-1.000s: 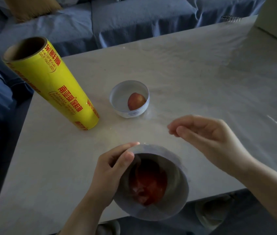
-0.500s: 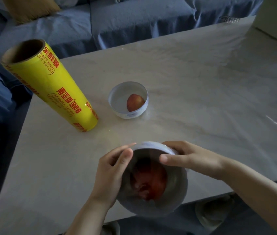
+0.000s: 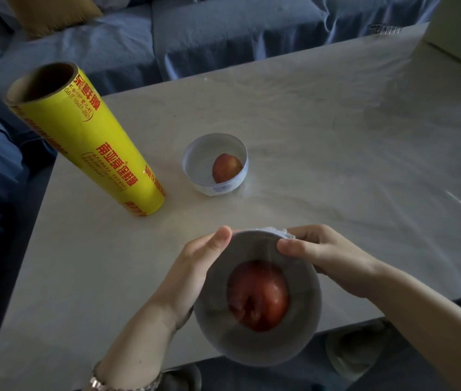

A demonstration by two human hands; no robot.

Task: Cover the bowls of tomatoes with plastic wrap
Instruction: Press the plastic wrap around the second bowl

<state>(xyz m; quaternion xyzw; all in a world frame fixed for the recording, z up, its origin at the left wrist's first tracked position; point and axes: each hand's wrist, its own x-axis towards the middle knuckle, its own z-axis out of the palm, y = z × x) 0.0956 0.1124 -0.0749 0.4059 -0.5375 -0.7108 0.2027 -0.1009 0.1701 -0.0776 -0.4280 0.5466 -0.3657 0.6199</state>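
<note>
left hand [image 3: 192, 266], right hand [image 3: 325, 258], both gripping bowl [image 3: 254, 349]

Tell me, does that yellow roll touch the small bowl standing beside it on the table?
Apart. The head view shows a strip of bare table between the foot of the yellow roll and the small bowl.

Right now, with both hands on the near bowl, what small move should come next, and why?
Probably smooth the bunched wrap down the far rim: the right hand pinches its crumpled edge there, film already spans the tomato, and the left hand steadies the bowl.
</note>
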